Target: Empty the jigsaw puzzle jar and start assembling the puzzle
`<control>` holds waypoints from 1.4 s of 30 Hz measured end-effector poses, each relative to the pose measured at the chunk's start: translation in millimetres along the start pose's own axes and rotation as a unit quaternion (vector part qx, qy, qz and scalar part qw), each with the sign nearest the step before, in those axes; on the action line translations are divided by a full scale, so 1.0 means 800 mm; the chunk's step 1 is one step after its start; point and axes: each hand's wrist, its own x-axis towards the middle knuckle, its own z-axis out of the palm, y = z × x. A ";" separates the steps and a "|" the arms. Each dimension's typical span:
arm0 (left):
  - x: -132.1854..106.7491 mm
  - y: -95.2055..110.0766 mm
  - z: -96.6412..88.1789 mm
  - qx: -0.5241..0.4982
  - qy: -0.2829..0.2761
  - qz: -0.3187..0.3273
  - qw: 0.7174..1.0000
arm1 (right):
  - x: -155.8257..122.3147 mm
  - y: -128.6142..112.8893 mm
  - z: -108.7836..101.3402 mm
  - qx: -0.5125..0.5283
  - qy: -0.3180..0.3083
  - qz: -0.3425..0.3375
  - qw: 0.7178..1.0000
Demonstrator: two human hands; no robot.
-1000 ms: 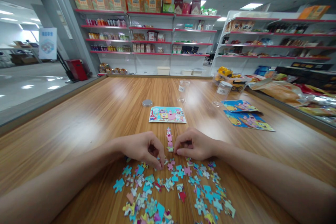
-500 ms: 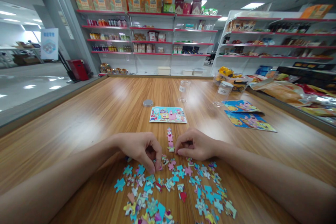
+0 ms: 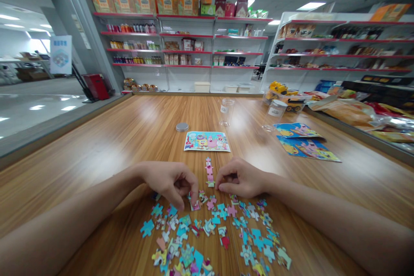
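Left grip [image 3: 170, 181] is parted, right grip [image 3: 241, 177] unclear — puzzle strip [image 3: 209, 173] narrow, pink, green-ended.

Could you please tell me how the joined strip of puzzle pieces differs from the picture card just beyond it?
The joined strip is narrow and runs away from the person; the picture card is larger and lies crosswise.
The strip has knobbed edges, while the card's are smooth.
The strip is mostly pink, while the card shows several characters against light blue.
Both lie on the wooden table and show a pink cartoon figure.
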 end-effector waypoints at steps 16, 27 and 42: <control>0.012 -0.021 -0.007 0.010 0.238 0.036 0.971 | 0.001 -0.002 -0.002 -0.006 -0.002 0.003 1.000; -0.004 -0.010 -0.012 0.019 0.056 -0.002 0.998 | 0.000 -0.002 -0.001 -0.002 0.001 0.003 1.000; -0.014 -0.009 -0.015 0.022 0.062 -0.080 0.995 | -0.001 0.002 -0.001 0.001 -0.001 0.005 1.000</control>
